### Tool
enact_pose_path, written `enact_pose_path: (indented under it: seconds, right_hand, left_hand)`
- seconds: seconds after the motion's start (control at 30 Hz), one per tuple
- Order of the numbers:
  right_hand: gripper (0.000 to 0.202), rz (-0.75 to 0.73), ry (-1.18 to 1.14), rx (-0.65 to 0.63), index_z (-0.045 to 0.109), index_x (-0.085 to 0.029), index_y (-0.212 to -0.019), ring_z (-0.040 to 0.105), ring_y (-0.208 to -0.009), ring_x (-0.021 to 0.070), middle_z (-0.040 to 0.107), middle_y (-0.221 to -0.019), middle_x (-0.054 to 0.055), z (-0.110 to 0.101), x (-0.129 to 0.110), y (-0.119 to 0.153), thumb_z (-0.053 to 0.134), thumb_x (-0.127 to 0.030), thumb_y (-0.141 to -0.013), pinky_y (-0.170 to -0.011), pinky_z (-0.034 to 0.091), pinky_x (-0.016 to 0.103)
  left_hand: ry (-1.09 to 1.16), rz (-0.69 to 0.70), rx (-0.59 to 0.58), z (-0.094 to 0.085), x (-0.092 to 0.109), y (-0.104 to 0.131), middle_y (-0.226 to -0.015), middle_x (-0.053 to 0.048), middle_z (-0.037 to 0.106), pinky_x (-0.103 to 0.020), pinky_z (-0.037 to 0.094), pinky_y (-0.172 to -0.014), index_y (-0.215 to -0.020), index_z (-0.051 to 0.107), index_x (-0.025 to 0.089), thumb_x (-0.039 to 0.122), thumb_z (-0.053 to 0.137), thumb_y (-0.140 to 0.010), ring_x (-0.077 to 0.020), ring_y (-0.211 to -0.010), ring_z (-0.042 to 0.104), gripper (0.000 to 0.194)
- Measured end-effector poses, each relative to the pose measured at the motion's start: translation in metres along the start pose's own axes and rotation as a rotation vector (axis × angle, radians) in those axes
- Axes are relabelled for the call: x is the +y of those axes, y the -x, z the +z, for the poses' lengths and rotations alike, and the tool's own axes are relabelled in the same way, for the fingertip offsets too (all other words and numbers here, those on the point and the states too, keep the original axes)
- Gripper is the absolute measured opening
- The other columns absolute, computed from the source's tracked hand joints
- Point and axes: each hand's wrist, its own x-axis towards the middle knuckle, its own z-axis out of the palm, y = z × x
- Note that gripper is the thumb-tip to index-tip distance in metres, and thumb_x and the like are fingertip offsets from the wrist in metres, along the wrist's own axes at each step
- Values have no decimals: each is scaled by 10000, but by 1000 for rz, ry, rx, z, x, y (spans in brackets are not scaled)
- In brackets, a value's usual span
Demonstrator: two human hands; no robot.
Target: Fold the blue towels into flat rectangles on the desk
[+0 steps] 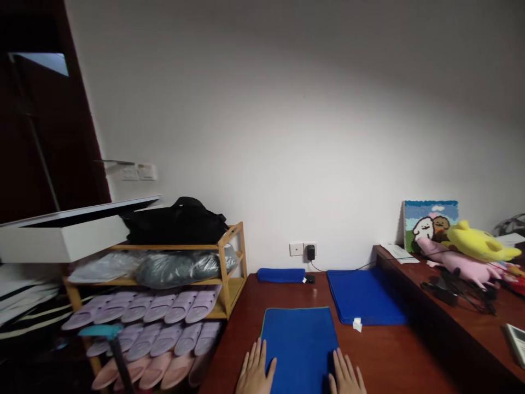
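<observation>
A blue cloth [301,345] with a thin green edge lies flat on the reddish-brown table [233,328], its near part cut off by the frame. My left hand [256,372] rests at the cloth's left edge, fingers stretched forward and thumb over the cloth. At the right edge lies my right hand [345,375], its fingers spread and pointing forward. Neither hand holds anything. Behind and to the right is a stack of folded blue cloths [367,298] with a white tag [357,325]. A narrow folded blue cloth [281,275] lies against the wall.
To the left, a wooden rack [223,273] bears several purple slippers [172,303], pink slippers [150,372] and a black bag [180,221]. A black plug [310,252] sits in the wall socket. On the raised right side are plush toys [478,249] and a dog picture [430,219].
</observation>
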Motion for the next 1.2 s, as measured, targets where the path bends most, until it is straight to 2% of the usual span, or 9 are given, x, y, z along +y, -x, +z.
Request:
enact_pose_path:
  seconds: [0.13, 0.23, 0.4, 0.63, 0.73, 0.83, 1.03, 1.1, 1.2]
  right_hand:
    - [715, -45, 22, -43, 255, -200, -1615, 167, -1568, 236, 211, -1678, -25, -33, -15, -42, 165, -534, -990, -1293, 170, 479]
    - [734, -24, 34, -108, 240, -152, -1614, 157, -1573, 228, 220, -1685, 5, -33, -12, -60, 174, -539, -994, -1300, 131, 453]
    - [733, -28, -3, -95, 205, -168, -1621, 126, -1580, 210, 199, -1695, -9, -21, -2, -62, 157, -553, -1000, -1302, 95, 430]
    - [703, -4, -3, -144, 158, -145, -1624, 83, -1589, 199, 148, -1709, -5, -37, -6, -59, 140, -484, -1009, -1295, 31, 425]
    - [705, 2, -6, -162, 121, -146, -1627, 54, -1591, 193, 104, -1715, -15, -37, -6, -60, 119, -485, -1010, -1294, 18, 412]
    - [706, 0, 2, -163, 117, -142, -1628, 42, -1592, 194, 97, -1717, -12, -35, -4, -60, 113, -481, -1009, -1292, 8, 412]
    - [702, -31, 46, -166, 135, -142, -1629, 48, -1592, 204, 106, -1715, -10, -33, -1, -60, 119, -461, -1003, -1289, 21, 415]
    - [703, -33, 58, -166, 131, -144, -1628, 60, -1592, 205, 111, -1713, -15, -32, 0, -60, 111, -465, -1003, -1289, 32, 416]
    - [708, -19, 64, -156, 128, -143, -1628, 78, -1591, 205, 131, -1711, -10, -29, 1, -61, 101, -479, -1005, -1291, 42, 425]
  left_hand:
    - [6, -8, -6, -1, 0, 0, -1692, -50, 207, -527, 224, -1295, -1618, 265, 204, 624, 229, -998, -282, -1566, 189, 750]
    - [-1, -1, -28, 1, -4, -2, -1692, -54, 193, -519, 228, -1295, -1619, 259, 196, 642, 219, -996, -278, -1566, 191, 768]
    - [-36, -1, -47, 1, -2, -1, -1698, -55, 146, -482, 204, -1304, -1623, 215, 147, 679, 156, -993, -248, -1574, 166, 827]
    - [-162, -8, -89, -19, 7, -2, -1687, -112, 227, -485, 210, -1295, -1602, 278, 81, 575, 168, -1020, -262, -1566, 230, 772]
    - [-153, -9, -8, -29, 28, -6, -1679, -142, 250, -493, 217, -1292, -1593, 285, 47, 556, 144, -1031, -272, -1564, 241, 771]
    - [-45, 155, 25, -31, 76, -10, -1690, -98, 243, -465, 228, -1295, -1611, 254, 96, 558, 89, -1041, -240, -1567, 238, 752]
    - [119, 332, -98, 0, 172, -28, -1702, -49, 230, -442, 198, -1306, -1623, 240, 162, 572, 58, -1037, -216, -1580, 186, 737]
    - [125, 299, -107, 10, 171, -33, -1701, -44, 233, -450, 189, -1308, -1624, 240, 178, 559, 50, -1037, -215, -1580, 180, 725]
    - [75, 215, -87, 10, 134, -39, -1705, -55, 213, -480, 178, -1309, -1626, 231, 176, 585, 82, -1030, -237, -1584, 164, 739]
